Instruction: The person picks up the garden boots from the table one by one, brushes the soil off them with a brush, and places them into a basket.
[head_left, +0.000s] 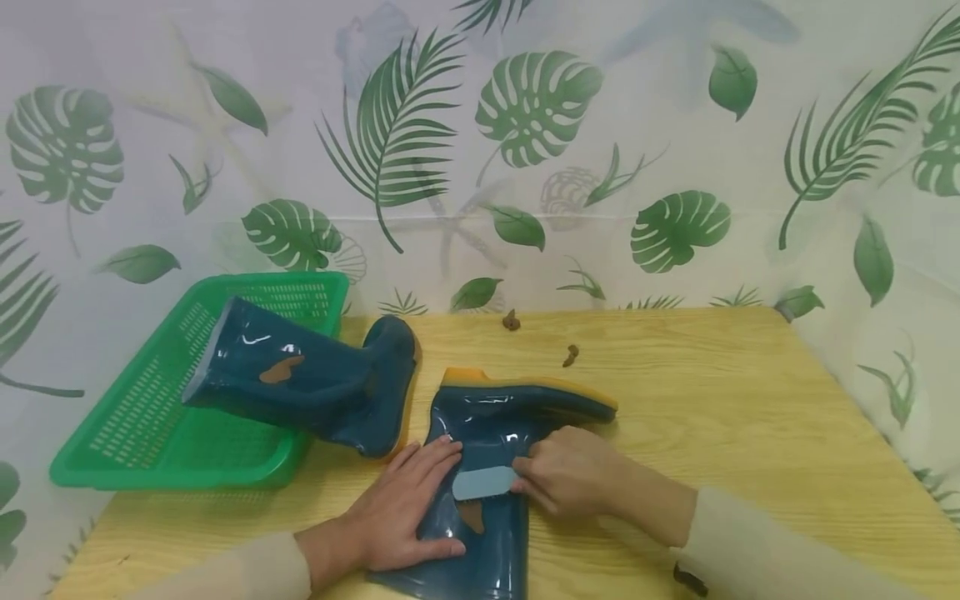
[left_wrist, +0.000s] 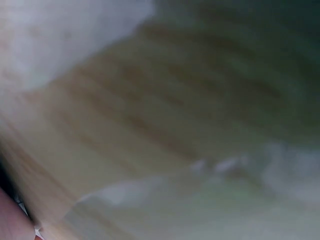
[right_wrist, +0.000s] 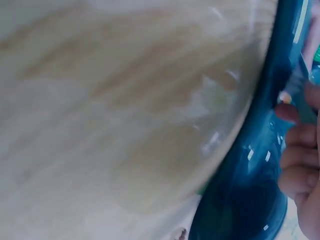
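Note:
A glossy dark blue rubber boot (head_left: 487,417) with a yellow sole lies on its side in the head view, its toe to the right. My left hand (head_left: 401,508) rests on the boot's shaft with fingers extended. Between the fingers and thumb of my right hand (head_left: 573,475) is a light blue brush (head_left: 483,483), laid across the shaft just above a brown patch (head_left: 472,517). Short bristles show along its lower edge. In the right wrist view, the curled fingers of the right hand (right_wrist: 302,165) are beside the boot (right_wrist: 245,170). The left wrist view is mostly blurred wood grain.
A second blue boot (head_left: 322,367) with a brown patch leans over a green plastic basket (head_left: 180,477) on the left. Two small brown lumps, one (head_left: 512,321) at the back edge and another (head_left: 571,356) nearer, lie on the wooden table (head_left: 712,400). Leaf-patterned cloth hangs behind.

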